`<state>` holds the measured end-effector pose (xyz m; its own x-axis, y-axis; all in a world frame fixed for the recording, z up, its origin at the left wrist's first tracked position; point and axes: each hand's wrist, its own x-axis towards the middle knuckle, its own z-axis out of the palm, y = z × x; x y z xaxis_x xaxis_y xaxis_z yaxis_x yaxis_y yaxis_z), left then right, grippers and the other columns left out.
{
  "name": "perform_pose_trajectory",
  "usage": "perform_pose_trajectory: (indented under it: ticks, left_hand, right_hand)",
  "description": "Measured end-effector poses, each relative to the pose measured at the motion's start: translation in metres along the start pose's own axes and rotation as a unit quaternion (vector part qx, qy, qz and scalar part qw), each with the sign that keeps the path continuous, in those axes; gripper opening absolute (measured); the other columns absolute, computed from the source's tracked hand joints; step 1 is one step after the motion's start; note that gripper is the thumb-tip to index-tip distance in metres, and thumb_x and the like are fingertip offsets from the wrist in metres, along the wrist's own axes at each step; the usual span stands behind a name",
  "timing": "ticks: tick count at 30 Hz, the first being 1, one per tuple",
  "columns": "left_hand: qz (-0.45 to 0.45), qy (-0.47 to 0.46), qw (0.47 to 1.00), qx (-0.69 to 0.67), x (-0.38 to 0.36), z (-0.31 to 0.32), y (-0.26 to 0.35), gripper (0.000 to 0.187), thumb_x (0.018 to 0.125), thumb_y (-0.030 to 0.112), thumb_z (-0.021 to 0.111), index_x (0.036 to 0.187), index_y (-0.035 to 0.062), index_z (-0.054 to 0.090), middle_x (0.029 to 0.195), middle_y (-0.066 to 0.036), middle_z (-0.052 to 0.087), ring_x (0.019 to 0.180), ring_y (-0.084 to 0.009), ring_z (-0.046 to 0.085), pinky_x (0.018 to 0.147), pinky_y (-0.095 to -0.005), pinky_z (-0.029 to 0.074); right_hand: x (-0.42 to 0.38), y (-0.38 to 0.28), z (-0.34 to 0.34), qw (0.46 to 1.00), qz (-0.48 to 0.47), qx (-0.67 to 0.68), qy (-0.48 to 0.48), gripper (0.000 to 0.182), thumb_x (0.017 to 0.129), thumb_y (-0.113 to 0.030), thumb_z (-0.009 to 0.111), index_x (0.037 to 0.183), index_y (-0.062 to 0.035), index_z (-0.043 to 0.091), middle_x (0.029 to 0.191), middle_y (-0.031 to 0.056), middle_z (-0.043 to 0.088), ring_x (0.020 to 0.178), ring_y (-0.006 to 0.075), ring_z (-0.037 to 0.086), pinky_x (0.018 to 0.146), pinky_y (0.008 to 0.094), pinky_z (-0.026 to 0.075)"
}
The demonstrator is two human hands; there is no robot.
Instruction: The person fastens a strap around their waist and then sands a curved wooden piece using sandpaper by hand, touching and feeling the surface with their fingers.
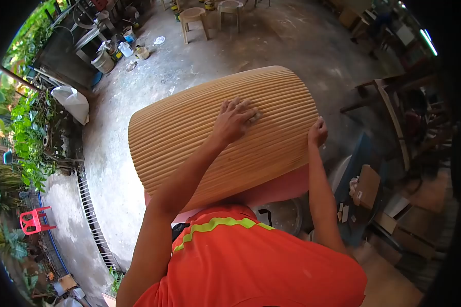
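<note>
A large curved wooden piece (200,134) with fluted ridges lies on its side in front of me, its ridges running lengthwise. Its near face looks smoother, and a pink surface (287,184) shows beneath it. My left hand (236,121) rests on top of the ridges with bent fingers. Something pale shows at its fingertips, too small to make out. At the right end, my right hand (317,133) is closed around the rim of the wooden piece. The underside and inside of the piece are hidden.
Wooden stools (193,18) stand at the back, with buckets (103,61) and containers at the back left. A white sack (70,102) leans by the plants. Wooden furniture frames (389,115) and cardboard boxes (368,187) are on the right. A red chair (35,221) stands far left.
</note>
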<state>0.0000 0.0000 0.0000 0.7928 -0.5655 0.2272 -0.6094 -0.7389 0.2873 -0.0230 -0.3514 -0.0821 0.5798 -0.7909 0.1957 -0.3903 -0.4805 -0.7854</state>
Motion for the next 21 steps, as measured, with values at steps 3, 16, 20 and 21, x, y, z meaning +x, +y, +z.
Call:
perform_pose_trajectory:
  ticks: [3,16,20,21]
  left_hand:
    - [-0.030,-0.026,0.999,-0.034,-0.039,-0.037,0.003,0.058,0.092,0.045,0.071,0.145,0.0234,0.060,0.161,-0.014,0.042,0.151,-0.0409,0.032,0.125,-0.0597,0.020]
    - [-0.647,0.150,0.747,-0.003,-0.576,-0.121,0.032,0.033,0.082,0.011,0.072,0.114,0.0074,0.068,0.111,-0.018,0.069,0.110,-0.0380,0.064,0.100,-0.0453,0.050]
    - [-0.729,-0.131,0.597,-0.308,-0.618,-0.050,0.159,0.059,0.084,0.042,0.078,0.125,0.0016,0.068,0.126,-0.023,0.069,0.115,-0.0384,0.066,0.101,-0.0452,0.052]
    - [-0.729,-0.116,0.569,-0.363,-0.586,-0.042,0.179,0.062,0.082,0.042,0.080,0.124,-0.0028,0.068,0.125,-0.024,0.070,0.112,-0.0377,0.068,0.100,-0.0443,0.053]
  right_hand:
    - [-0.021,0.017,-0.002,0.999,-0.003,-0.048,0.022,0.055,0.106,-0.050,0.044,0.115,-0.0073,0.076,0.113,0.0202,0.075,0.103,0.0407,0.069,0.084,0.0488,0.053]
    - [0.010,-0.016,0.001,0.998,0.034,0.023,-0.046,0.040,0.097,-0.025,0.052,0.122,0.0017,0.069,0.121,0.0223,0.071,0.108,0.0374,0.068,0.096,0.0462,0.052]
    - [-0.032,-0.077,0.013,0.957,-0.264,-0.081,-0.085,0.041,0.103,-0.023,0.055,0.128,0.0080,0.064,0.129,0.0233,0.066,0.112,0.0371,0.066,0.100,0.0437,0.052]
    - [-0.061,-0.103,0.008,0.879,-0.462,-0.102,-0.059,0.040,0.105,-0.022,0.056,0.129,0.0092,0.063,0.129,0.0225,0.066,0.112,0.0360,0.065,0.100,0.0425,0.052]
